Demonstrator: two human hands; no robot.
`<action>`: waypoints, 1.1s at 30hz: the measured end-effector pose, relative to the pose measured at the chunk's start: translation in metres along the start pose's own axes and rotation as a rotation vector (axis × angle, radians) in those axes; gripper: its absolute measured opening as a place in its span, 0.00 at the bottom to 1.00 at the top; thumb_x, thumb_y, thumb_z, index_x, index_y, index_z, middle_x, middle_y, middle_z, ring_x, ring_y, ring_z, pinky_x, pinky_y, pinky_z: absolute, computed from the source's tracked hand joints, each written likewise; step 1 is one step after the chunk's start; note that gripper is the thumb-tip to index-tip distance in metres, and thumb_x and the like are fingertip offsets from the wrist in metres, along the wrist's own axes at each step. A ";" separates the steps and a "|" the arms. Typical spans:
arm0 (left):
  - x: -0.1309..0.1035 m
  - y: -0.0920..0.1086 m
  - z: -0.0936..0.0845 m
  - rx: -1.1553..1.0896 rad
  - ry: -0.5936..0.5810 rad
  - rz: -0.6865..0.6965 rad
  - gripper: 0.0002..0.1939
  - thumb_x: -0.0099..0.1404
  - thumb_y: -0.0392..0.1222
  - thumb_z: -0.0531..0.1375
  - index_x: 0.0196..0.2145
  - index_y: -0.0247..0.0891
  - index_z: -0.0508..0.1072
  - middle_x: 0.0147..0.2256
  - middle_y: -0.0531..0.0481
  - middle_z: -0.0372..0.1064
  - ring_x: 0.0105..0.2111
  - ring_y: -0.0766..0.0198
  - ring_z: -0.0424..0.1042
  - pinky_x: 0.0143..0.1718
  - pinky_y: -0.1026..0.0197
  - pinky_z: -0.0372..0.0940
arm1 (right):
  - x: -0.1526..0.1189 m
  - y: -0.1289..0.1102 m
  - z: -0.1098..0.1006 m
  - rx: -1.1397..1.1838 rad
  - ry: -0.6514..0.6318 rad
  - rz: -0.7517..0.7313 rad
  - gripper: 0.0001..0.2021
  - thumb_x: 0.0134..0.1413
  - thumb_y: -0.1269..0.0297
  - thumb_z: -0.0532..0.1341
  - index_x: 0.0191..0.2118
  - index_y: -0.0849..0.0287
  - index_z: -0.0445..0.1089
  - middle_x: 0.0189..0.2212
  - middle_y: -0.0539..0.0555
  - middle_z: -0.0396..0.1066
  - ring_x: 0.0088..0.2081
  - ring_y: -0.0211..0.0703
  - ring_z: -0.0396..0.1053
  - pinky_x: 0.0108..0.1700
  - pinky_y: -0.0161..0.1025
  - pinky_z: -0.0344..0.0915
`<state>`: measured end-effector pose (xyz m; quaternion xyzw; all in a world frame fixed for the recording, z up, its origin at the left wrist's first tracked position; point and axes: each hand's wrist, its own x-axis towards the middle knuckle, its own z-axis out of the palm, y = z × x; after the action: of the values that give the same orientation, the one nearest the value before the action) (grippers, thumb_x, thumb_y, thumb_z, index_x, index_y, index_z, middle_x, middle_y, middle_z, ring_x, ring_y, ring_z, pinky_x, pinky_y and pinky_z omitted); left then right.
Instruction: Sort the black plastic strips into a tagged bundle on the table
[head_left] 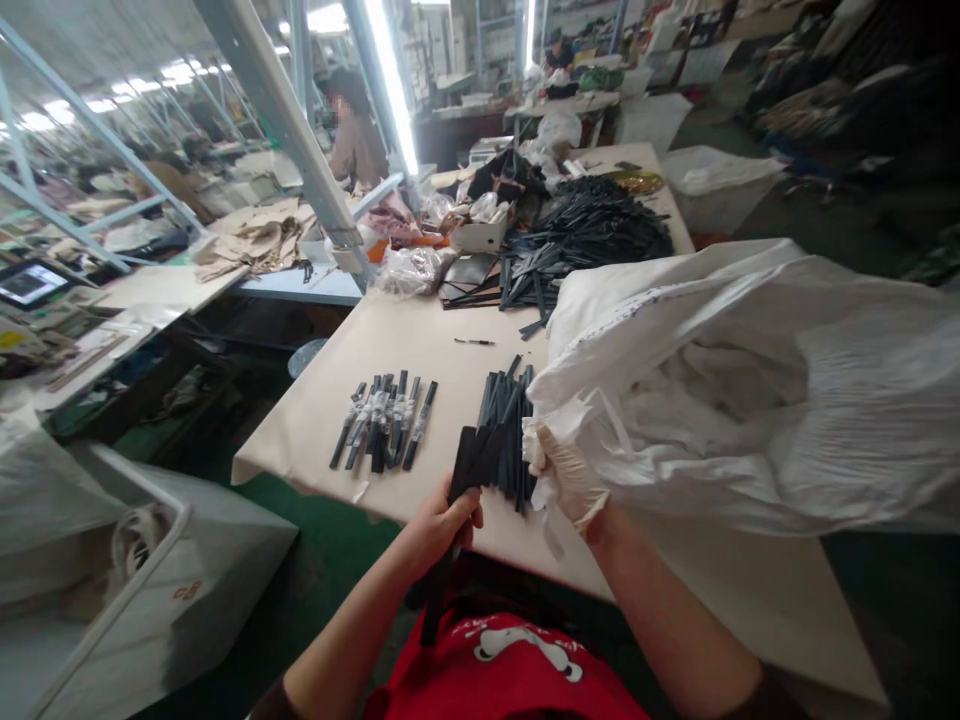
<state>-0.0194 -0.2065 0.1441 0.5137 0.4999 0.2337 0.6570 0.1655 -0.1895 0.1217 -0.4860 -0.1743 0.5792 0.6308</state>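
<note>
My left hand (442, 525) is closed round a bundle of black strips (474, 462) at the table's front edge; the strips stick out above and below the fist. My right hand (571, 480), in a pale glove, has its fingers bent round a piece of white material (534, 445) beside the mouth of a big white sack. Between and beyond my hands lies a loose pile of black strips (510, 400) on the table. Farther left, several black strip bundles wrapped in clear plastic (386, 415) lie side by side.
The large white sack (712, 400) covers the table's right side. A pen (474, 342) lies mid-table (300, 420). Behind it are a heap of black strips (600, 225), plastic bags and a box. A slanting metal post (292, 130) rises at the left. A person (356, 140) sits beyond.
</note>
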 end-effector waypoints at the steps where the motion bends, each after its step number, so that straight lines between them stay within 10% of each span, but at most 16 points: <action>1: -0.008 0.000 0.006 0.010 -0.028 0.011 0.15 0.59 0.53 0.54 0.33 0.37 0.60 0.22 0.58 0.63 0.14 0.75 0.59 0.15 0.70 0.51 | -0.006 -0.004 -0.005 0.014 0.007 0.013 0.20 0.38 0.51 0.65 0.15 0.58 0.58 0.12 0.44 0.55 0.16 0.30 0.52 0.16 0.32 0.50; 9: -0.054 0.004 0.056 -0.107 -0.210 -0.075 0.19 0.59 0.58 0.51 0.33 0.36 0.59 0.17 0.56 0.64 0.11 0.74 0.56 0.12 0.70 0.47 | -0.047 -0.031 -0.027 0.178 -0.133 0.185 0.22 0.35 0.46 0.65 0.16 0.58 0.58 0.11 0.44 0.56 0.13 0.30 0.53 0.14 0.31 0.52; 17: -0.066 -0.003 0.070 -0.286 -0.383 -0.217 0.16 0.58 0.52 0.54 0.32 0.34 0.63 0.15 0.53 0.65 0.10 0.74 0.55 0.10 0.71 0.47 | -0.074 -0.037 -0.038 0.190 -0.203 0.258 0.18 0.40 0.48 0.63 0.21 0.58 0.63 0.14 0.46 0.62 0.15 0.33 0.57 0.17 0.33 0.55; 33: -0.081 -0.005 0.074 -0.026 -0.235 -0.123 0.14 0.59 0.51 0.52 0.31 0.35 0.61 0.15 0.56 0.64 0.11 0.75 0.54 0.12 0.71 0.47 | -0.098 -0.052 -0.058 -0.155 -0.239 0.039 0.15 0.32 0.55 0.69 0.24 0.61 0.70 0.16 0.46 0.64 0.18 0.30 0.56 0.20 0.31 0.53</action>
<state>0.0139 -0.3073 0.1716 0.4972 0.4469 0.1379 0.7308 0.2136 -0.2943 0.1704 -0.4642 -0.2830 0.6299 0.5546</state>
